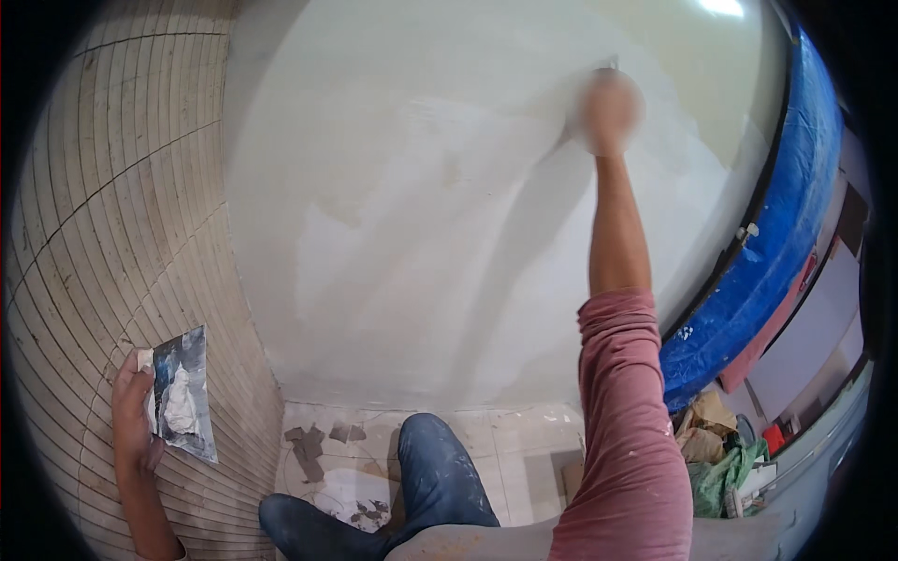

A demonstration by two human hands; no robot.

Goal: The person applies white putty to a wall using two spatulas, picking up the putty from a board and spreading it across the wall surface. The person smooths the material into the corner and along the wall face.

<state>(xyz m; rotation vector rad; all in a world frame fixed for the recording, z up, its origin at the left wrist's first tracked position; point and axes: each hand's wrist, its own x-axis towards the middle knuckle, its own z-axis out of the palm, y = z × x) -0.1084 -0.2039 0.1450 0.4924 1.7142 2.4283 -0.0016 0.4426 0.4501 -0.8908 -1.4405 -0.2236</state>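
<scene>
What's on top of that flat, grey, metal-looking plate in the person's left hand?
A lump of white paste sits on the flat, grey, metal-looking plate. The surface beneath the paste is covered, and the left hand hides part of the plate's left edge.

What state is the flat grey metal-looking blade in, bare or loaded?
Loaded: a lump of white paste lies on the grey blade in the left hand.

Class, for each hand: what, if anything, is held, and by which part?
Left hand: a flat grey plate bearing white paste, held along its left edge. Right hand, blurred: any held thing cannot be told.
</scene>
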